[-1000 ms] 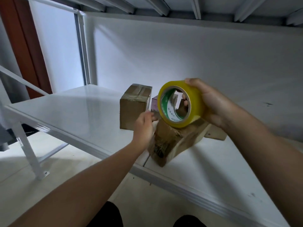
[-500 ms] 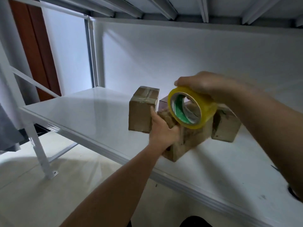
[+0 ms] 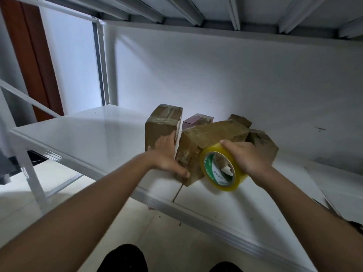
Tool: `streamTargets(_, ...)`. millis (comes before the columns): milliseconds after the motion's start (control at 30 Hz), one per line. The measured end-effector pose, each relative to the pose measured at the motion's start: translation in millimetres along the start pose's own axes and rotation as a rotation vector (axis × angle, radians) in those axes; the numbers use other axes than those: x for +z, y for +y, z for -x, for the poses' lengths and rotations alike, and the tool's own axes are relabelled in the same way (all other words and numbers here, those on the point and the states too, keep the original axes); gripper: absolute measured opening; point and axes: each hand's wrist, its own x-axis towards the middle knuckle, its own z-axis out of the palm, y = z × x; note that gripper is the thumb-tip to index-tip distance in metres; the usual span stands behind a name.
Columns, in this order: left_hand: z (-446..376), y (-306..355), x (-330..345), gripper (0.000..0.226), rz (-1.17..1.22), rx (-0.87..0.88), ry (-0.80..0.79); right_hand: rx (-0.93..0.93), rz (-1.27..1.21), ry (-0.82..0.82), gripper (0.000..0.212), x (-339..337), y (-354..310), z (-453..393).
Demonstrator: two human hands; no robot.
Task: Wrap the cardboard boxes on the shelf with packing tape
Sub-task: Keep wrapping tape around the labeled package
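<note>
A long brown cardboard box (image 3: pixel 212 136), glossy with tape, lies on the white shelf (image 3: pixel 98 138) near its front edge. My left hand (image 3: pixel 167 160) grips the box's near left end, thumb under the corner. My right hand (image 3: pixel 247 156) grips a yellow roll of packing tape (image 3: pixel 222 169) with a green inner core, held against the box's near right side. An upright taped box (image 3: pixel 161 126) stands just left of it. Another brown box (image 3: pixel 263 144) sits behind my right hand.
A small dark red box (image 3: pixel 196 120) and one more brown box (image 3: pixel 239 119) sit at the back by the white wall. A shelf post (image 3: pixel 102 65) rises at the far left. Metal ribs of the upper shelf (image 3: pixel 196 14) run overhead. Floor lies below the shelf edge.
My right hand has brought the tape roll down from above the box to its near right side. My left hand has shifted lower on the box's end. The view has moved closer.
</note>
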Motion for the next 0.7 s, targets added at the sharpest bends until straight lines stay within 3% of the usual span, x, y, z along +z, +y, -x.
streamTargets(67,1,1,-15,0.093,0.091,0.048,0.042,-0.022,-0.061,-0.001,0.035,5,6,-3)
streamTargets(167,-3,25,-21,0.078,0.225,0.066,0.114,-0.086,-0.144,0.019,0.029,23,7,-6)
streamTargets(300,-18,46,-13,0.092,-0.241,0.000,0.016,-0.151,-0.274,0.106,0.025,47,23,-3)
streamTargets(433,-28,56,-22,0.084,-0.310,-0.007,-0.027,-0.151,-0.404,0.110,0.014,55,33,2)
streamTargets(500,-27,64,-26,0.091,-0.358,0.001,-0.056,-0.146,-0.441,0.056,0.022,43,26,1)
streamTargets(600,-24,66,-32,0.092,-0.144,-0.048,-0.017,-0.198,-0.476,0.006,0.041,13,7,-2)
streamTargets(700,-16,58,-29,0.063,0.303,-0.167,-0.095,-0.267,-0.588,-0.042,0.042,-15,-4,-7)
